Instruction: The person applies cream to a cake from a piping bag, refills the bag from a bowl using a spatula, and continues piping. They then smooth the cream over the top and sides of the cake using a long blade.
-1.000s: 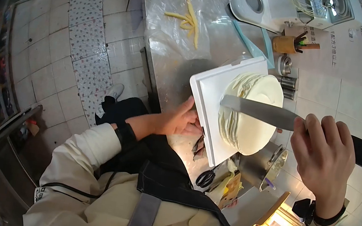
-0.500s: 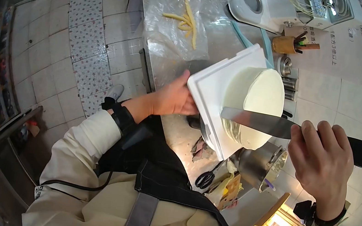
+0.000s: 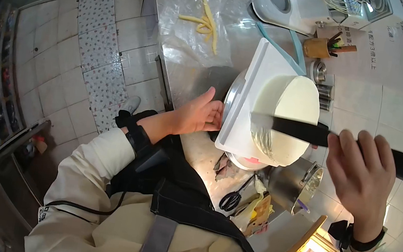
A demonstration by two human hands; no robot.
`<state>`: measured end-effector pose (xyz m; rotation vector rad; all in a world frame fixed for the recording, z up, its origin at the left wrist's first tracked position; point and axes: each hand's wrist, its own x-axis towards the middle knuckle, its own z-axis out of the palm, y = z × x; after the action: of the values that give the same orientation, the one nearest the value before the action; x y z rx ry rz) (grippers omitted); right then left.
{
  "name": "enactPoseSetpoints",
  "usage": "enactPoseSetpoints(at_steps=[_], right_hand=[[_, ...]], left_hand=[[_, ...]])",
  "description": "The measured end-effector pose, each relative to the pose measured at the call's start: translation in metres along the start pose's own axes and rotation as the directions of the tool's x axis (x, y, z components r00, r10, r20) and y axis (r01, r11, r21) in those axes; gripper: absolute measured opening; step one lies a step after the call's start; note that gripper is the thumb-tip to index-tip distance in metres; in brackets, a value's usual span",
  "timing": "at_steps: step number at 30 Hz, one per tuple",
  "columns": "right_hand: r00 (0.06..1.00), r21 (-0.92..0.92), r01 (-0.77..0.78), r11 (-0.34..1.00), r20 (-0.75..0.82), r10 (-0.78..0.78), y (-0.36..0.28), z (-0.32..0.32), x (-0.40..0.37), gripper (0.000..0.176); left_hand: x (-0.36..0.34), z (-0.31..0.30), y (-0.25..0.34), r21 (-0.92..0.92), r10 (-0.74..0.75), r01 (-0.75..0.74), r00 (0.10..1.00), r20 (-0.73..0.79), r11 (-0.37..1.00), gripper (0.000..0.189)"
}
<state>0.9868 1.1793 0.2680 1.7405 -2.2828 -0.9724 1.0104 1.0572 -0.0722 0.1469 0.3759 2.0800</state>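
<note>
1. The steel pot [image 3: 281,183], just beyond the cake, has a pale substance inside its rim; you cannot tell exactly what.
2. The brown cup [image 3: 316,48] holds upright sticks, some dark, one wooden.
3. The clear plastic bag [image 3: 179,43] carries yellow strips [image 3: 206,22]; whether they lie in or on it is unclear.
4. The pale, cream-coated round cake [image 3: 298,114] sits on a white square board [image 3: 235,125], over a round turntable [image 3: 233,92] on your bench [image 3: 203,80]. Its top looks smooth; part of its side is ridged.
5. Your hands are apart, one on each side of the cake. Your right hand [image 3: 360,169] is wrapped around the handle of the icing spatula [image 3: 298,130], its blurred blade end laid across the cake's side.
6. Your left hand [image 3: 202,111] grips nothing: thumb raised, fingers loosely bent at the turntable's edge. You cannot tell whether they touch it.
7. Black-handled scissors [image 3: 230,201] and a yellow packet [image 3: 255,211] lie near the pot; a light-blue strip [image 3: 294,49] passes behind the board, near a white mixer [image 3: 292,15].
</note>
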Motion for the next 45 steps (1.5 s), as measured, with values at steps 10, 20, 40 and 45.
enactPoseSetpoints(at_steps=[10,20,40,45], right_hand=[[0.961,0.007,-0.101,0.995,0.261,0.095,-0.007,-0.009,-0.005,0.009],[0.964,0.041,-0.111,0.993,0.249,0.098,-0.015,-0.011,-0.015,0.01],[0.968,0.058,-0.066,0.996,0.247,0.05,-0.026,-0.021,-0.011,0.007],[0.991,0.024,-0.002,1.0,0.134,-0.001,-0.022,-0.019,-0.004,0.009]], left_hand=[[0.001,0.005,0.049,-0.144,0.102,-0.103,0.995,-0.014,0.984,0.083],[-0.004,0.012,0.012,-0.177,-0.153,0.133,0.982,-0.107,0.975,0.08],[-0.006,0.005,0.032,-0.22,0.092,-0.103,0.994,-0.058,0.97,0.081],[0.002,0.003,0.028,-0.04,0.054,-0.06,0.99,-0.13,0.997,0.075]])
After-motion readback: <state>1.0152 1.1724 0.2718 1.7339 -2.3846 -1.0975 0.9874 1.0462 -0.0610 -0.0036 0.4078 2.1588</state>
